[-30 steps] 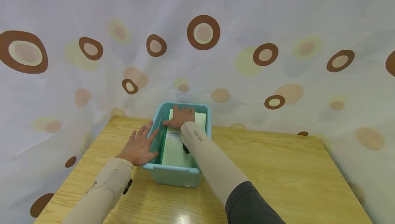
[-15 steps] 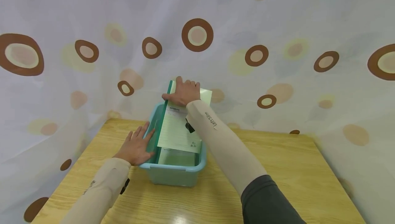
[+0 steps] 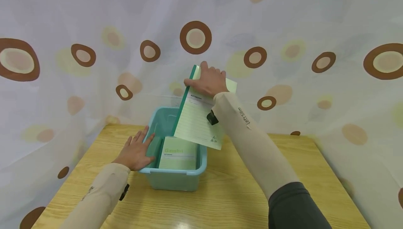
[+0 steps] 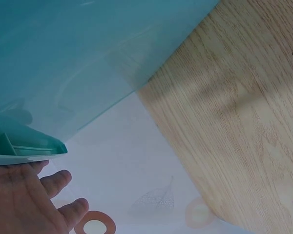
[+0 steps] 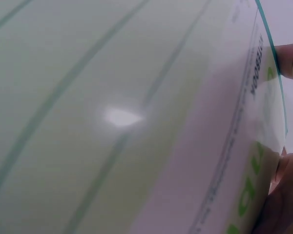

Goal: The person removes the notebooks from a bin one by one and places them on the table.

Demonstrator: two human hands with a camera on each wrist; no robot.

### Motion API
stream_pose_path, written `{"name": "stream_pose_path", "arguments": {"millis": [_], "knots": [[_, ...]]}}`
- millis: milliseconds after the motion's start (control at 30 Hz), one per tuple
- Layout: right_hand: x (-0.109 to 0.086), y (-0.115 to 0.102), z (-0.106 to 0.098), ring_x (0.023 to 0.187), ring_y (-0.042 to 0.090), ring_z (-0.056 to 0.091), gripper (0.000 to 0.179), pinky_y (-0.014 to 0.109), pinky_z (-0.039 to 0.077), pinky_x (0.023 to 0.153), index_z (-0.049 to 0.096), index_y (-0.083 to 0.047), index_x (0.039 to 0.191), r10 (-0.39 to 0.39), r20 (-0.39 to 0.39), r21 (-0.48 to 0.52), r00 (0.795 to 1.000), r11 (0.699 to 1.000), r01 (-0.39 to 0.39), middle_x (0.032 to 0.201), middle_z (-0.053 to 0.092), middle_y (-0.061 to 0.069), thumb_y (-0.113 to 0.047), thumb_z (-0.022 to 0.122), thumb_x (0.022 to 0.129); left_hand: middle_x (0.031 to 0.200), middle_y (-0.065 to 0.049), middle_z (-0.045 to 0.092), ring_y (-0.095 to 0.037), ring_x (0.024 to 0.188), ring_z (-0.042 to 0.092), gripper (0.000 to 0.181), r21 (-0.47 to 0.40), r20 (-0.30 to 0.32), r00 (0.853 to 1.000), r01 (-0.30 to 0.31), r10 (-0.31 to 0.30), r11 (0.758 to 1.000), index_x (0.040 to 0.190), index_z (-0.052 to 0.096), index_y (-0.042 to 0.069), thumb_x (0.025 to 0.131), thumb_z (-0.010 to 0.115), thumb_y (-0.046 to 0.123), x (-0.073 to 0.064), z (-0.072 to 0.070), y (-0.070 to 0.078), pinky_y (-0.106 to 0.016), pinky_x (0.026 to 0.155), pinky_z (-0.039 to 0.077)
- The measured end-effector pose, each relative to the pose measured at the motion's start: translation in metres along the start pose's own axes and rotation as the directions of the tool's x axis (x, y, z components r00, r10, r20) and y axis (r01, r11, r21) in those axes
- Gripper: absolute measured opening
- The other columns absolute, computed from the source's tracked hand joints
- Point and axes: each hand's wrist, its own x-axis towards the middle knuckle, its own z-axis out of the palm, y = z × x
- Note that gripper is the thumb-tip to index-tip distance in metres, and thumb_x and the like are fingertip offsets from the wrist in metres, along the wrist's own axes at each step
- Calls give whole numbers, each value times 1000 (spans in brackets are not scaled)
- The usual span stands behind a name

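Observation:
My right hand (image 3: 209,81) grips a pale green notebook (image 3: 196,122) with a dark green spine by its upper end. The notebook hangs tilted above the right side of a light blue plastic bin (image 3: 173,180). In the right wrist view, the lined cover (image 5: 83,87) fills most of the picture, with fingers at its edge. My left hand (image 3: 135,153) rests with spread fingers on the bin's left rim. The left wrist view has those fingers (image 4: 56,184) beside the rim and the bin's wall (image 4: 88,63). Inside the bin lies another green notebook (image 3: 179,153), its far end hidden.
The bin stands on a light wooden table (image 3: 277,187), towards its left part. Behind the table hangs a pale cloth (image 3: 132,12) with brown and beige rounded spots. A teal upright piece (image 3: 154,153) shows along the bin's inner left side.
My right hand has lifted the notebook up out of the bin and to the right, uncovering the other notebook. The left hand has stayed on the rim.

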Motion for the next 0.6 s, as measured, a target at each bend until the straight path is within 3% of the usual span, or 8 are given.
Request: {"name": "stream_pose_path", "arguments": {"millis": [200, 600], "knots": [[-5, 34, -3, 88, 30, 50, 60, 49, 33, 89, 42, -8, 116, 23, -2, -2, 1000, 1000, -23, 93, 52, 11, -55, 53, 81, 158, -25, 11, -48, 140, 18, 76, -4, -5, 1000, -8, 8, 1000, 150, 30, 1, 87, 62, 28, -2, -2, 1, -67, 109, 15], [-15, 104, 16, 85, 33, 48, 57, 48, 31, 84, 44, -6, 113, 46, 0, -8, 999, 999, -46, 91, 52, 14, -51, 55, 80, 158, -25, 10, -48, 141, 16, 76, -21, -15, 1000, -9, 9, 1000, 150, 30, 0, 87, 62, 28, -1, 3, -2, -67, 109, 13]]}}
